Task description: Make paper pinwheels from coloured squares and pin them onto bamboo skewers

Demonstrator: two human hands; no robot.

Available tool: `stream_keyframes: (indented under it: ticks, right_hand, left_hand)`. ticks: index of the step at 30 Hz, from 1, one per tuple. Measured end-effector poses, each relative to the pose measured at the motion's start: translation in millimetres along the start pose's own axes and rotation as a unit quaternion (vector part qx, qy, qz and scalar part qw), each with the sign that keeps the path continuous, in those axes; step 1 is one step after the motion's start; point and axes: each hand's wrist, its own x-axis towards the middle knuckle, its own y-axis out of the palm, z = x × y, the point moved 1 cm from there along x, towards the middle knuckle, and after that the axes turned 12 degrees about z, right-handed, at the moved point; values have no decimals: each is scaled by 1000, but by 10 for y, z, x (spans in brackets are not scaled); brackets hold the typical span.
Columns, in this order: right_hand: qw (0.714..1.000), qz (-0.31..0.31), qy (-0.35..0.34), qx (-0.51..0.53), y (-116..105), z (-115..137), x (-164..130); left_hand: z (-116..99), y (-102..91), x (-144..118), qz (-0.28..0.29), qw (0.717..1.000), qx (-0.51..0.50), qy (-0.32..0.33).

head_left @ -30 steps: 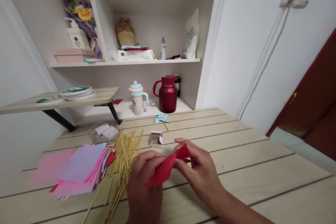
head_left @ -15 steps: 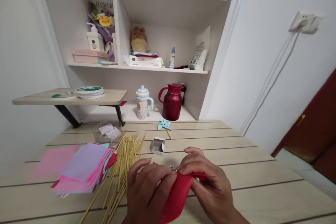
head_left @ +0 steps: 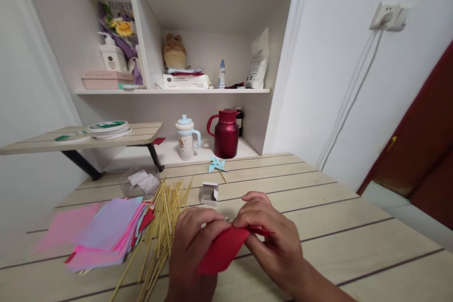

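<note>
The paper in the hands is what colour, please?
The paper is red, best in the head view.

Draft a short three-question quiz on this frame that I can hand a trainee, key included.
1. Multiple choice: what colour is the paper held by the left hand and right hand? a) purple b) light blue c) red
2. True or false: the blue pinwheel lies farther back, nearer the shelves, than the small open box.
3. Fill in: just left of the red jug in the picture stands a speckled ____.

Key: 1 c; 2 true; 3 cup.
</note>
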Motion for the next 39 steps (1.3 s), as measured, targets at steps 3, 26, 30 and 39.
stream_keyframes:
  ticks: [3, 26, 30, 39]
  right_hand:
    - [999, -19, -2, 31, 26, -23, 1]
    - [1000, -7, 2, 14, 5, -26, 37]
    - [1000, -6, 26, 5, 43, -30, 26]
    - [998, -36, 43, -29, -91, -183, 53]
  left_hand:
    - [16, 5, -45, -3, 999, 45, 20]
    - [11, -136, 50, -7, 985, 148, 91]
    - [64, -79, -1, 17, 988, 134, 77]
    - [150, 53, -36, 10, 993, 114, -10]
